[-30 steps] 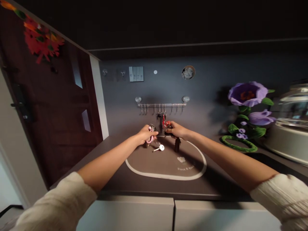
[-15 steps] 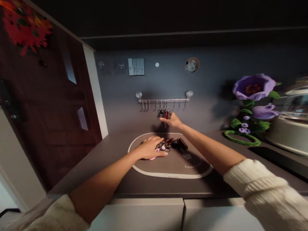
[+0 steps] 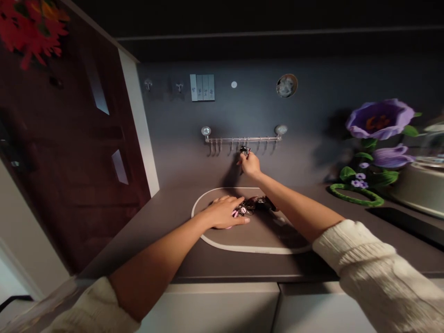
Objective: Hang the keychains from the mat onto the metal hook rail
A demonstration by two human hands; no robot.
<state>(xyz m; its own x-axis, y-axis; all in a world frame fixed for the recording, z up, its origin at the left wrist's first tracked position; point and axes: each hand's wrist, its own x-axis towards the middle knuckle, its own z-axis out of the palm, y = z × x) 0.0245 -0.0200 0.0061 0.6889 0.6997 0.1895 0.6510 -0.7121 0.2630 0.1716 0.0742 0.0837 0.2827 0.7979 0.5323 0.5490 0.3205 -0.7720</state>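
Observation:
My right hand (image 3: 249, 164) reaches up to the metal hook rail (image 3: 243, 138) on the grey wall and pinches a bunch of keys (image 3: 244, 150) hanging from a middle hook. My left hand (image 3: 224, 212) lies flat, fingers stretched out, on the oval brown mat (image 3: 249, 236) on the counter. Its fingertips rest beside a pile of key bunches (image 3: 251, 206) with pink and dark fobs, partly hidden behind my right forearm.
A dark wooden door (image 3: 69, 152) stands at the left. Light switches (image 3: 201, 87) and two small hooks are on the wall above the rail. A large purple fabric flower (image 3: 379, 121) and a metal pot (image 3: 423, 185) stand at the right of the counter.
My right hand rose from the counter to the hook rail with a key bunch. My left hand put its keys down and flattened on the mat.

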